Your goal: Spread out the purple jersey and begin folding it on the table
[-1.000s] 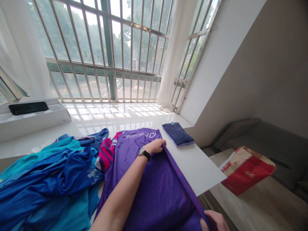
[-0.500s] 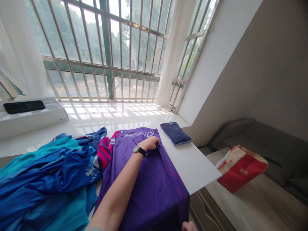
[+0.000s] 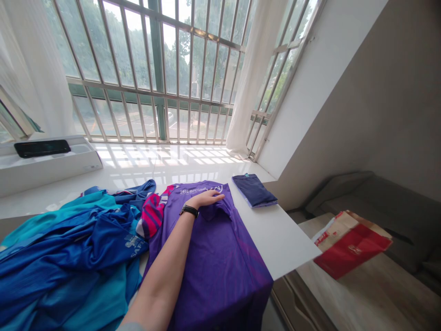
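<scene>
A purple T-shirt (image 3: 206, 257) with white lettering near its collar lies spread on the white sill, its lower end hanging over the front edge. My left hand (image 3: 206, 197), with a black-strapped watch on the wrist, rests on the upper part of the shirt. Its fingers are stretched out toward the right, and the cloth beneath bunches into a small fold. One pink-and-navy patterned sleeve (image 3: 151, 214) shows at the shirt's left side. My right hand is out of the picture.
Blue and teal shirts (image 3: 76, 257) lie heaped on the left. A folded navy garment (image 3: 254, 189) sits right of the purple shirt. A white box (image 3: 51, 168) holds a dark phone (image 3: 42, 148). A red-and-tan paper bag (image 3: 351, 246) stands on a lower surface at right.
My left hand has shifted slightly left, its fingers going from curled on the shirt's right edge to stretched out. The right hand has left the lower edge of view.
</scene>
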{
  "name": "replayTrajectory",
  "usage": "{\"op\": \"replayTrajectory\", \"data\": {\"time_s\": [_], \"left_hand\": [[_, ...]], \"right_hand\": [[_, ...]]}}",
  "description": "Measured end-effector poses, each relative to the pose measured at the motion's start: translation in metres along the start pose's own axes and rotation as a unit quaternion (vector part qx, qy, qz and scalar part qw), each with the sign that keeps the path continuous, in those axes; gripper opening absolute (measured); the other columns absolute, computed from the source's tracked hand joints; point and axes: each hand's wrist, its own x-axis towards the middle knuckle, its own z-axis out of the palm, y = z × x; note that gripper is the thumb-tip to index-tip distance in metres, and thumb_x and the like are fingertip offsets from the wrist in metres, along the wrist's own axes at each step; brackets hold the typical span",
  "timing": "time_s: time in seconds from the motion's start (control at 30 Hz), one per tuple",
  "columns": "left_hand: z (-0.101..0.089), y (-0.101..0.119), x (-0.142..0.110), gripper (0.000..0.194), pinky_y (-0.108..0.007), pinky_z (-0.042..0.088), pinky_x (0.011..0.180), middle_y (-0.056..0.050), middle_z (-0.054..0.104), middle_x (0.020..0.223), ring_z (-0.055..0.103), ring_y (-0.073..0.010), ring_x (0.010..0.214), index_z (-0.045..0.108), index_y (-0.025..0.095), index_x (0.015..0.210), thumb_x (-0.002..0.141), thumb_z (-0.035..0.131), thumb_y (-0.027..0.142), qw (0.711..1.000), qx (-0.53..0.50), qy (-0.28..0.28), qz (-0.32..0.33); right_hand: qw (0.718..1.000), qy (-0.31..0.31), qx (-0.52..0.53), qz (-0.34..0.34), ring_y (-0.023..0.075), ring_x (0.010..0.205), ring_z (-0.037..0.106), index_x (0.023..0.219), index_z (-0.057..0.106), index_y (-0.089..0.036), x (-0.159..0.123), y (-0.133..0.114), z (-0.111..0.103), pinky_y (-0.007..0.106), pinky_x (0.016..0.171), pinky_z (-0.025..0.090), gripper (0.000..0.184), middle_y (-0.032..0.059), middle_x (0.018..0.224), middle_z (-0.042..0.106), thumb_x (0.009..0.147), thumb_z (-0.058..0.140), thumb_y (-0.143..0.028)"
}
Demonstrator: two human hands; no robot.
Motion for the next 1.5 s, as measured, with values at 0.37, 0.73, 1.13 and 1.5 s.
{"op": "replayTrajectory", "data": {"time_s": [0.37, 0.73, 1.13, 1.5], "left_hand": [[-0.025, -0.018, -0.021, 0.03, -0.033, 0.05, 0.09, -0.013, 0.072, 0.112, 0.066, -0.0288, 0.107, 0.072, 0.017, 0.101, 0.081, 0.066, 0.039, 0.969, 0.117, 0.06, -0.21], [-0.026, -0.025, -0.029, 0.019, -0.03, 0.051, 0.085, -0.01, 0.074, 0.108, 0.067, -0.0253, 0.102, 0.074, 0.021, 0.095, 0.081, 0.063, 0.028, 0.945, 0.1, 0.131, -0.281], [-0.019, -0.039, -0.018, 0.017, -0.025, 0.05, 0.077, -0.006, 0.072, 0.094, 0.066, -0.0172, 0.086, 0.063, 0.017, 0.097, 0.092, 0.049, 0.024, 0.955, -0.023, 0.2, -0.217], [-0.015, -0.056, -0.021, 0.032, -0.027, 0.05, 0.077, -0.003, 0.068, 0.085, 0.066, -0.0184, 0.082, 0.056, 0.018, 0.115, 0.084, 0.06, 0.016, 0.952, -0.012, 0.227, -0.207]], "right_hand": [[0.971, -0.111, 0.065, -0.203, 0.0196, 0.092, 0.067, 0.106, 0.07, -0.023, 0.201, -0.071, -0.017, 0.033, 0.084, 0.053, 0.027, 0.0058, 0.101, 0.072, 0.09, 0.05, -0.033], [0.963, -0.093, 0.145, -0.208, 0.021, 0.086, 0.068, 0.091, 0.069, -0.021, 0.309, -0.071, 0.076, 0.039, 0.086, 0.054, 0.018, 0.0057, 0.092, 0.074, 0.081, 0.057, -0.03], [0.965, -0.056, 0.175, -0.185, 0.0198, 0.086, 0.069, 0.091, 0.07, -0.021, 0.318, -0.057, 0.079, 0.035, 0.084, 0.053, 0.028, 0.0049, 0.094, 0.075, 0.085, 0.047, -0.037], [0.975, -0.043, 0.042, -0.212, 0.0285, 0.127, 0.051, 0.115, 0.068, -0.016, 0.312, -0.058, 0.083, 0.045, 0.113, 0.033, 0.036, 0.0148, 0.131, 0.062, 0.089, 0.05, -0.031]]}}
